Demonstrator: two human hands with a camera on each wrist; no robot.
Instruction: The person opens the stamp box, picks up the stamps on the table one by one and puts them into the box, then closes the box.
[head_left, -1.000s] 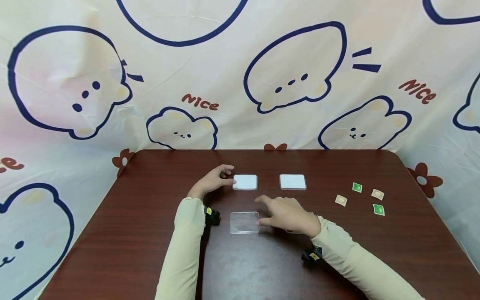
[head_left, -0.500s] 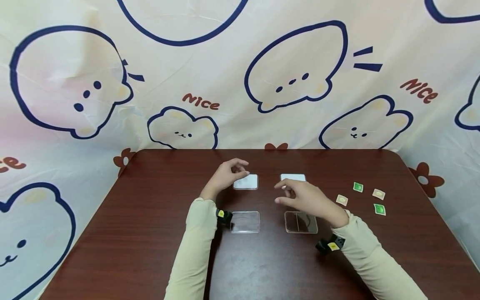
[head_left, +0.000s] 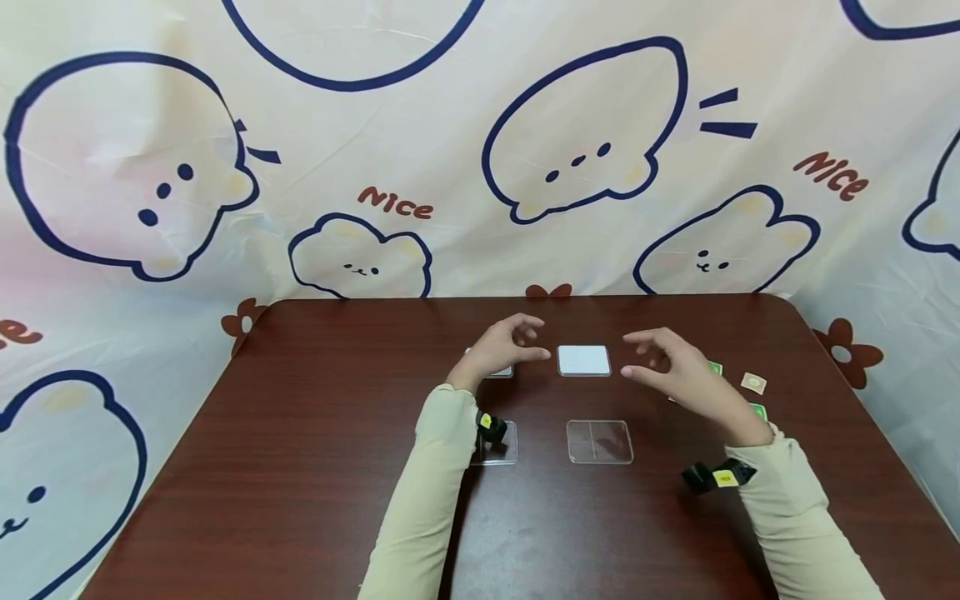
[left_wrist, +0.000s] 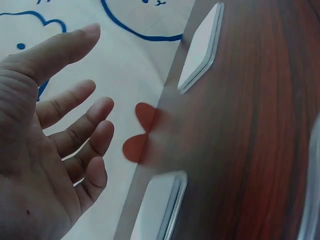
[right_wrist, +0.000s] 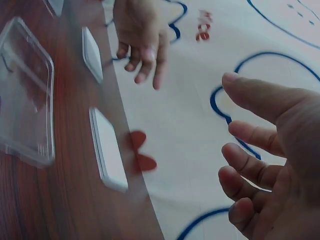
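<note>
Above the far-left white rectangular case (head_left: 501,372), my left hand (head_left: 501,350) hovers with its fingers loosely bent and partly covers it. To the right lies a second white rectangular case (head_left: 583,360), which shows a clear rim. My right hand (head_left: 682,375) is in the air right of that case, thumb and fingers apart, holding nothing. Nearer me are two flat transparent plastic pieces, one fully visible (head_left: 600,442) and one (head_left: 507,450) partly behind the left wrist camera. Both wrist views show spread, unoccupied fingers.
Beyond the right hand lie small square pieces: a cream one (head_left: 753,383), a green one (head_left: 715,367) and another green one (head_left: 759,412), partly covered by the hand. A patterned cloth (head_left: 450,150) hangs behind the dark wooden table (head_left: 262,467).
The left hand has shifted right, from beside the left white case to over it. The right hand has moved right and away from me, uncovering the right transparent piece. The flat pieces stay put.
</note>
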